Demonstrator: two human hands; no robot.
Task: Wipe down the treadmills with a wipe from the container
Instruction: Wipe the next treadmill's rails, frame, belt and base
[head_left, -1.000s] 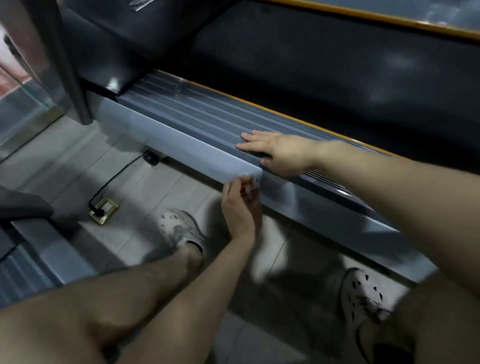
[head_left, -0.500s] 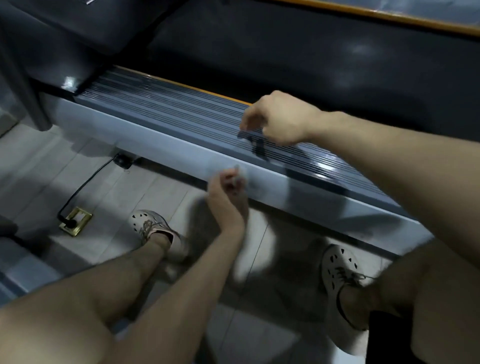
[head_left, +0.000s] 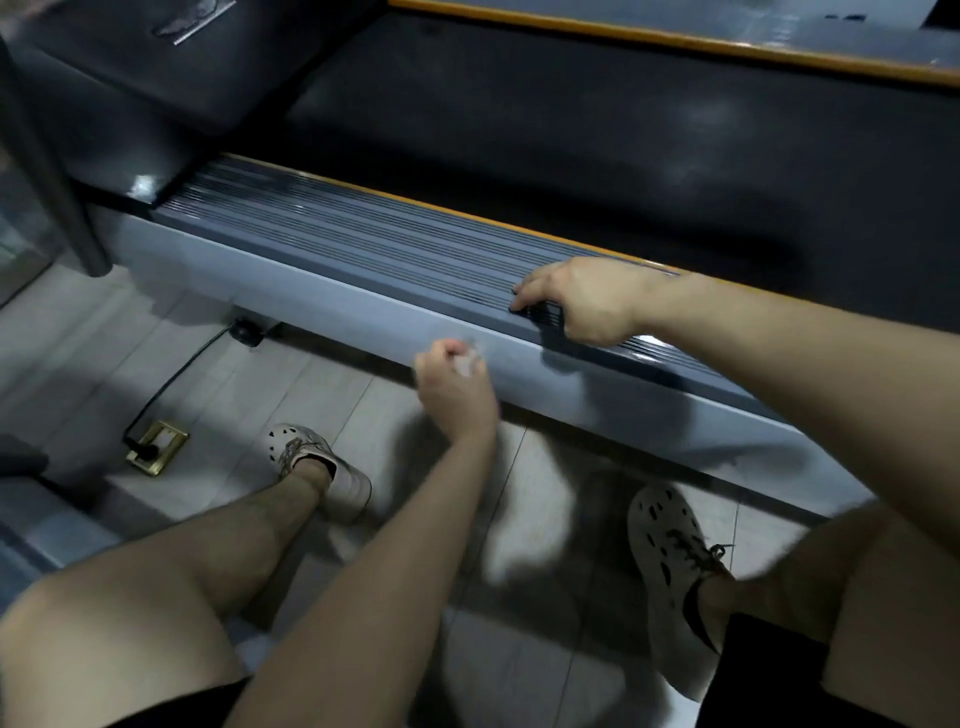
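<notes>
The treadmill runs across the view, with a ribbed grey side rail (head_left: 363, 244), a pale grey side panel (head_left: 291, 291) below it and the dark belt (head_left: 571, 145) behind. My left hand (head_left: 457, 389) grips a small crumpled white wipe (head_left: 467, 361) at the side panel's lower part. My right hand (head_left: 576, 301) sits on the ribbed rail just above, its fingers curled with the tips touching the ribs, holding nothing. No wipe container is in view.
A black power cable (head_left: 176, 374) runs over the tiled floor to a brass floor socket (head_left: 156, 447). A metal upright (head_left: 47, 171) stands at the left. Part of another machine (head_left: 31, 519) shows at the left edge. My shoes (head_left: 311, 467) stand close to the treadmill.
My right hand lifted off the rail, where it lay flat, curled its fingers and came back down on its fingertips. My left hand slid the wipe along the side panel.
</notes>
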